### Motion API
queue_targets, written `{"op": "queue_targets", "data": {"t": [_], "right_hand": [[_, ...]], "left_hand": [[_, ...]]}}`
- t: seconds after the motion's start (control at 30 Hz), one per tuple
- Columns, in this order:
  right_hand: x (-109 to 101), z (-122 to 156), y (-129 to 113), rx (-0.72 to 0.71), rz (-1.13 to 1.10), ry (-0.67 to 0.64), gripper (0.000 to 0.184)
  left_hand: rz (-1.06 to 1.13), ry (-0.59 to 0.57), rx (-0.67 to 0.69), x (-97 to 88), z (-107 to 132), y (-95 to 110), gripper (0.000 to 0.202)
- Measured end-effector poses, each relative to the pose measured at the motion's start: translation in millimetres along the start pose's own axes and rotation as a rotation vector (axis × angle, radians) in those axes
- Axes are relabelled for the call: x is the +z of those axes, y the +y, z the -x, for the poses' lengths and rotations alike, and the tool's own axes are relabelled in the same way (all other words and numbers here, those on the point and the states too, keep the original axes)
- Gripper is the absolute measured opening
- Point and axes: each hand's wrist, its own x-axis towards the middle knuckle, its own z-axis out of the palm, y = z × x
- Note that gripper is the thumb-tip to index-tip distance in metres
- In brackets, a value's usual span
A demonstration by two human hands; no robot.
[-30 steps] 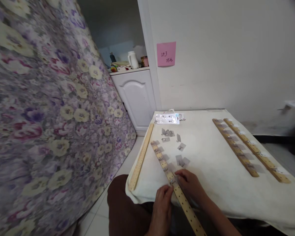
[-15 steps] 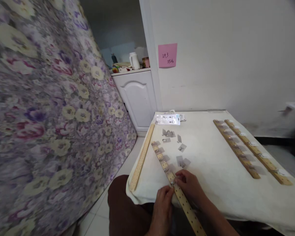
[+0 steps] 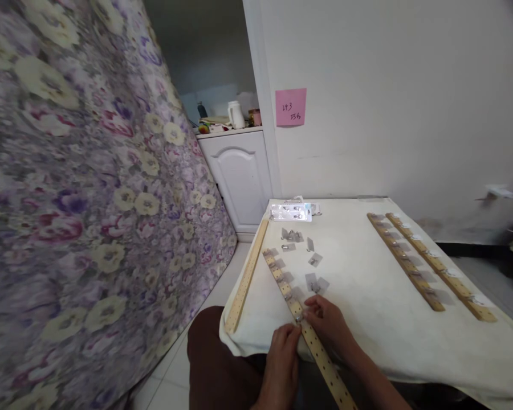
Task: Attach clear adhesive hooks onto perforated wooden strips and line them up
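Note:
A perforated wooden strip (image 3: 322, 356) lies slantwise over the table's front edge, its far part carrying several small metal hooks on clear square backings. At the nearest of these, a metal hook (image 3: 298, 318), both hands meet. My left hand (image 3: 282, 350) is closed, thumb and forefinger pressed at the strip's left edge just below the hook. From the right, my right hand (image 3: 325, 319) is closed with its fingertips pinched on the hook's backing, which is mostly hidden by the fingers. Several loose clear-backed hooks (image 3: 315, 259) lie beyond the hands.
A bare perforated strip (image 3: 247, 276) lies along the left side of the cloth-covered table (image 3: 350, 256). Two strips with hooks, an inner one (image 3: 404, 259) and an outer one (image 3: 438, 265), lie at right. Hook packaging (image 3: 289, 212) is at the back; a floral curtain (image 3: 111, 199) hangs left.
The camera view has tilted and shifted slightly. Both hands stay at the same hook on the strip, with hardly any visible movement.

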Motion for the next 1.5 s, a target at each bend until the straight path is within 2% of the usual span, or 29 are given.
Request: {"op": "queue_targets", "data": {"t": [0.2,0.33,0.43,0.53,0.67,0.8,1.2,1.5], "right_hand": [[-2,5,-2,-0.008,-0.053,0.017,0.020],[-21,-1,5,-0.084,-0.059,0.090,0.021],[-42,-17,17,-0.118,0.090,0.214,0.024],[-54,-36,26,-0.115,0.296,0.249,0.026],[-51,-51,30,-0.100,0.379,0.211,0.029],[-46,-54,30,-0.068,0.410,0.187,0.025],[-49,-52,34,-0.011,0.282,0.240,0.012],[-65,-33,35,-0.048,0.249,0.314,0.029]], "left_hand": [[-0.009,0.007,0.027,-1.3,0,0,0.049],[-0.015,0.023,0.052,-0.2,3,-5,0.050],[-0.016,0.041,0.057,2.6,6,-10,0.049],[-0.025,0.062,0.048,5.4,7,-13,0.048],[-0.026,0.074,0.045,6.5,6,-12,0.047],[-0.017,0.098,0.063,6.7,5,-10,0.045],[0.001,0.107,0.010,5.2,3,-5,0.041],[-0.029,0.116,0.022,6.6,3,-7,0.038]]}}
